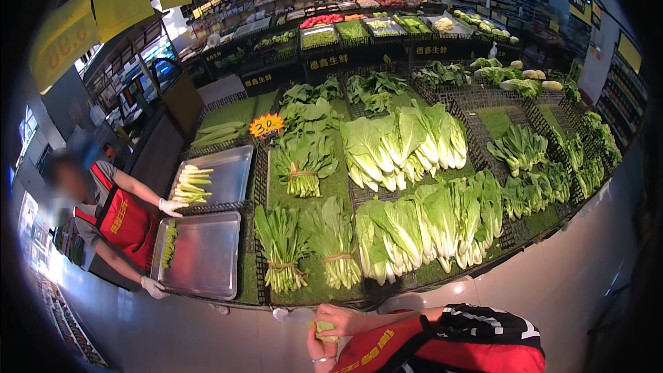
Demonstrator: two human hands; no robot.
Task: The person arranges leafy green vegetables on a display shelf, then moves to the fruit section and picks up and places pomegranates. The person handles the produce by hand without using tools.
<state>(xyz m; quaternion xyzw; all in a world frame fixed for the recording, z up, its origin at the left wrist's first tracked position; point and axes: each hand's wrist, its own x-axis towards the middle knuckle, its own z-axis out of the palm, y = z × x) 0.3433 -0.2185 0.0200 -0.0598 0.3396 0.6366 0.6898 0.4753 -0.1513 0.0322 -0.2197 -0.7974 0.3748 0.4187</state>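
My right hand (pixel 336 318) reaches in from the right at the bottom of the view, its fingers curled over a pale green vegetable (pixel 327 328). Below it, my left hand (pixel 317 344), with a bracelet at the wrist, grips the same vegetable from the other side. My fingers cover much of it, so its exact kind cannot be told. Both hands are just in front of the produce stand's front edge. Closest to them on the stand are tied bunches of leafy greens (pixel 339 264) and a row of pale-stemmed leafy heads (pixel 430 225).
At the left a co-worker in a red apron (pixel 127 220) has a gloved hand (pixel 171 207) by light stalks (pixel 192 185) in a metal tray (pixel 233 166). A nearer metal tray (pixel 207 259) holds small green vegetables (pixel 169 246). Black mesh dividers (pixel 261 176) separate the sections.
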